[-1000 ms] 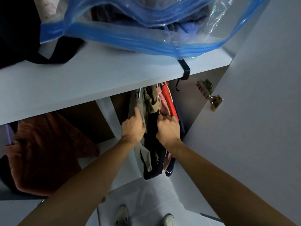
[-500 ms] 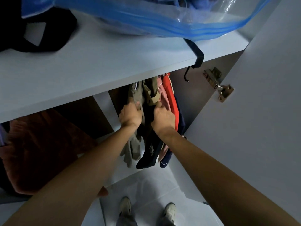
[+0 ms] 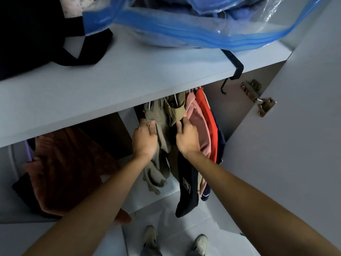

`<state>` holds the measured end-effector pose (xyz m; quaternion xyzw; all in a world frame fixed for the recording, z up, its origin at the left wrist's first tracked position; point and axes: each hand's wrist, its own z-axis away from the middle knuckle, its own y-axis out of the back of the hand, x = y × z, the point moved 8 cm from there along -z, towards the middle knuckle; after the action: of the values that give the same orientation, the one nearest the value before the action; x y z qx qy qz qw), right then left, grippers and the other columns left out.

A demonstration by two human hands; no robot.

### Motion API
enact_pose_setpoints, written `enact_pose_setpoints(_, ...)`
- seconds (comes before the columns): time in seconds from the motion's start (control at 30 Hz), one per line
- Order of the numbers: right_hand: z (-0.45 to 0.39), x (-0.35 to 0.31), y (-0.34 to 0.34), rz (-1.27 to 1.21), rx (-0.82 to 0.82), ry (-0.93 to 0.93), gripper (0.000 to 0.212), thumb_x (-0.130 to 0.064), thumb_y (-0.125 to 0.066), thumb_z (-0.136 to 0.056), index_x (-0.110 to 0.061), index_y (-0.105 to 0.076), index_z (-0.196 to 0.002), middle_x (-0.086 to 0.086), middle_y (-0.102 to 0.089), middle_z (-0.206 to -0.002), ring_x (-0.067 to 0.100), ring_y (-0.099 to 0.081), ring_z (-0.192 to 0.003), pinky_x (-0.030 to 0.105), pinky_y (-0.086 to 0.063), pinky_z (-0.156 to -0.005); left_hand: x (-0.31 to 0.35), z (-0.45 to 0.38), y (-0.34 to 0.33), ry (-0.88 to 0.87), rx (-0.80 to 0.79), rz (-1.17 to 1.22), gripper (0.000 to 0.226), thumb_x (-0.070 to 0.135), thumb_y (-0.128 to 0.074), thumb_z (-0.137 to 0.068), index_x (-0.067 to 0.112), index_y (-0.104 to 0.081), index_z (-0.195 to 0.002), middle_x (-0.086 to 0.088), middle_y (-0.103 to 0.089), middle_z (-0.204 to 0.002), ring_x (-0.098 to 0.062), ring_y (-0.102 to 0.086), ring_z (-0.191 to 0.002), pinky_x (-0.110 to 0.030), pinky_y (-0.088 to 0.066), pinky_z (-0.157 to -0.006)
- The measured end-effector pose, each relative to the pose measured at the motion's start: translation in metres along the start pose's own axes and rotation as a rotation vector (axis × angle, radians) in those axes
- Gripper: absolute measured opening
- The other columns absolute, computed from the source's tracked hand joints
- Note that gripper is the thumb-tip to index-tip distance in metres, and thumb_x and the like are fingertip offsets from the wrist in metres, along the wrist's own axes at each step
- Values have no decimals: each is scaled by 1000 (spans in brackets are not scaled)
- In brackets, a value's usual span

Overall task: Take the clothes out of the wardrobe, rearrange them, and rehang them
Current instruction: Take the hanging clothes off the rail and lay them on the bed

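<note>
Several garments hang in a tight row under the wardrobe shelf (image 3: pixel 129 84): an olive-grey one (image 3: pixel 160 122), a khaki one (image 3: pixel 176 109), a dark navy one (image 3: pixel 188 193), a pink one (image 3: pixel 195 119) and a red one (image 3: pixel 206 115). My left hand (image 3: pixel 145 139) pinches the olive-grey garment's fabric between thumb and fingers. Beside it, my right hand (image 3: pixel 187 137) has its fingers curled into the gap at the navy and khaki garments. The rail and hanger hooks are mostly hidden by the shelf.
A blue-edged clear storage bag (image 3: pixel 193 24) and a black bag (image 3: pixel 36 34) lie on the shelf. A black hook (image 3: pixel 234 71) clips the shelf edge. The open door (image 3: pixel 295 145) with its hinge (image 3: pixel 258 97) stands right. A rust-brown blanket (image 3: pixel 64 167) fills the left compartment. My shoes (image 3: pixel 151 237) are below.
Both hands have reached higher up the hanging clothes and spread them apart a little. The view has tilted back down slightly since half a second ago.
</note>
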<state>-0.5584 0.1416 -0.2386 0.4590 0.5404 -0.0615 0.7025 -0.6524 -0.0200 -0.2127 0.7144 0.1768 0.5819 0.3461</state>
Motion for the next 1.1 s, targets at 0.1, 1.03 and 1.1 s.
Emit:
enact_pose_setpoints(0.1, 22, -3, 12, 10, 17, 62, 34, -46, -36, -104, -19, -56, -113, 7, -67, -86, 33, -65, -76, 52, -57, -72, 11, 25, 15, 7, 57, 103, 27, 29, -47, -109, 3, -55, -104, -16, -61, -84, -41, -62, -86, -33, -30, -66)
enact_pose_setpoints(1.03, 218, 7, 126, -38, 61, 303, 13, -27, -49, -110, -28, -59, -103, 3, -57, -66, 16, -46, -53, 41, -42, -59, 38, 231, 53, -66, 49, 283, 27, 29, -53, -106, 20, -43, -82, 8, -47, -70, -16, -47, -65, -36, -35, -64)
enact_pose_setpoints(1.1, 248, 12, 144, -19, 111, 259, 29, -24, -51, -110, -42, -47, -87, -5, -48, -58, 18, -44, -52, 34, -34, -55, 35, 244, 48, -99, -6, 307, 29, 28, -53, -105, 15, -43, -81, 5, -47, -67, -12, -46, -62, -38, -35, -62)
